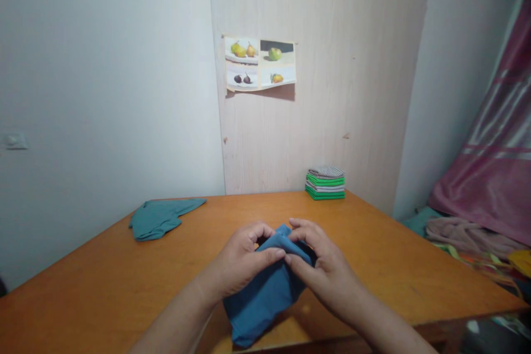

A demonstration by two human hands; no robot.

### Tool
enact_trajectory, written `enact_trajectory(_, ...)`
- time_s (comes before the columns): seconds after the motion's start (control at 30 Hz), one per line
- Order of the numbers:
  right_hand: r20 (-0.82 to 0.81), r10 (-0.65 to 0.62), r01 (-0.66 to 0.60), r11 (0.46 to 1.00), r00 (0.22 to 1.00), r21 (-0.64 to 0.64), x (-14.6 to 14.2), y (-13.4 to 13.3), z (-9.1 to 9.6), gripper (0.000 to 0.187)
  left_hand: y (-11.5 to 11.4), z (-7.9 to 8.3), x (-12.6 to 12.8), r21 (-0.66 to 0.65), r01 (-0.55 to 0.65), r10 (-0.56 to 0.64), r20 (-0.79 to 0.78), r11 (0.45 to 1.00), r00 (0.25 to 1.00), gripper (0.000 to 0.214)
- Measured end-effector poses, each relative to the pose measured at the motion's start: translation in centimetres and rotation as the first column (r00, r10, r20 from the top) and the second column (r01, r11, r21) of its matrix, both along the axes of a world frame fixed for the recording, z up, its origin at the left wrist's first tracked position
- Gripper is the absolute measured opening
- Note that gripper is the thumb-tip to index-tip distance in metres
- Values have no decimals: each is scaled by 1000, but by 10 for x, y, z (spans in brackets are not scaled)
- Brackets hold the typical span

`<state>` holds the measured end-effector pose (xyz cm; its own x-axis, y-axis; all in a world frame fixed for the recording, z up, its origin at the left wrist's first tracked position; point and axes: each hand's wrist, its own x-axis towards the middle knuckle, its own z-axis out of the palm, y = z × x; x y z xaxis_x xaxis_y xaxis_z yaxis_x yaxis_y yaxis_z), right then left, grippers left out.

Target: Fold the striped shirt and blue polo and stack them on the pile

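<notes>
A blue piece of cloth (265,298) hangs folded between my two hands, just over the front of the wooden table. My left hand (244,260) pinches its upper edge, the thumb lying across the near side. From the other side, my right hand (317,263) grips the same edge, its thumb almost meeting the left one. The cloth bunches up between the fingers, and its lower end droops toward the table's front edge. Some fingertips are hidden behind the fabric.
On the wooden table (199,265), a crumpled teal cloth (160,220) lies at the back left. A neat stack of folded cloths (326,183), green, white and striped, stands at the back right. Beyond the right edge are a pink curtain (477,182) and heaped fabrics (468,235).
</notes>
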<state>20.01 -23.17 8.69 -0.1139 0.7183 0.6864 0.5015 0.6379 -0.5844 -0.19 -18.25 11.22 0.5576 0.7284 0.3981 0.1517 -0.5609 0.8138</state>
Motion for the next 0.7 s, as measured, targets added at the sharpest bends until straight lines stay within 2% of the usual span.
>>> enact_trajectory(0.17,-51,39,-41,999,998,-34,-1,0,3,2,1,-2,-3,26,-16,16,8,1000,1000,28)
enact_trajectory(0.33,-129,34,-45,995,991,-85,-5,1,2,9,0,-4,-2,-25,11,-9,59,1000,998,30)
enact_trajectory(0.5,-175,-26,0,989,984,-148,-8,-2,-1,8,-3,-8,-1,-80,-39,49,135,996,990,33)
enact_trajectory(0.57,-172,-76,40,978,982,-204,-4,-1,-3,35,-4,-8,-3,-97,-40,55,153,994,987,33)
enact_trajectory(0.6,-163,-70,28,969,984,-245,-1,-1,-4,49,-5,-8,-4,-103,-39,56,158,994,986,32)
enact_trajectory(0.63,-152,-31,-16,955,988,-295,2,-1,-4,56,-5,-8,-5,-106,-40,57,164,994,985,32)
enact_trajectory(0.7,-155,106,-160,902,982,-400,8,0,-6,43,-7,-8,-6,-118,-34,54,172,992,984,32)
